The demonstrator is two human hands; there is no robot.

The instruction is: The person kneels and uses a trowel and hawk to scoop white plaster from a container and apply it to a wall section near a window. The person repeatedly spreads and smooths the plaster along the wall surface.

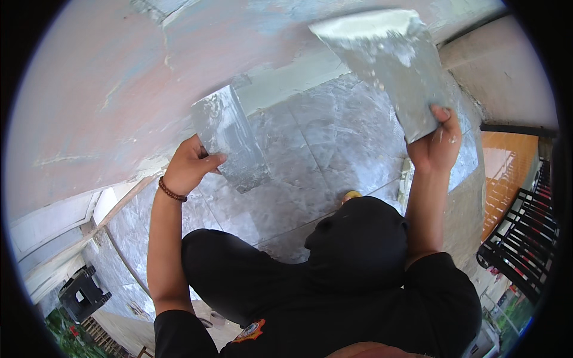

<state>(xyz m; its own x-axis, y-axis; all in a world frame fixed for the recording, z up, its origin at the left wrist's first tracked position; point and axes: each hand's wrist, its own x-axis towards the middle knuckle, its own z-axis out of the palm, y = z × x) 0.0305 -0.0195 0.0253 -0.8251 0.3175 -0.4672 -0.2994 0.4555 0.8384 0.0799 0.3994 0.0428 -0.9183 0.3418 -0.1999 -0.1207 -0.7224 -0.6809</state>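
Observation:
My left hand (190,166) grips a grey rectangular putty blade (231,138) by its near left edge, thumb on top. White putty is smeared over that blade. My right hand (440,142) is closed around the near end of a wider grey putty blade (409,80), raised at the far right. A band of wet white putty (367,25) lies along its far edge, close to the wall (113,95). The wall is pinkish, with pale blue patches and cracks. A beaded bracelet circles my left wrist.
Below my hands spreads a grey tiled floor (292,143) streaked with white, around my bent knees (364,238). A black plastic crate-like object (83,294) sits at the lower left. On the right are a black slatted rack (520,244) and an orange-tiled area (504,176).

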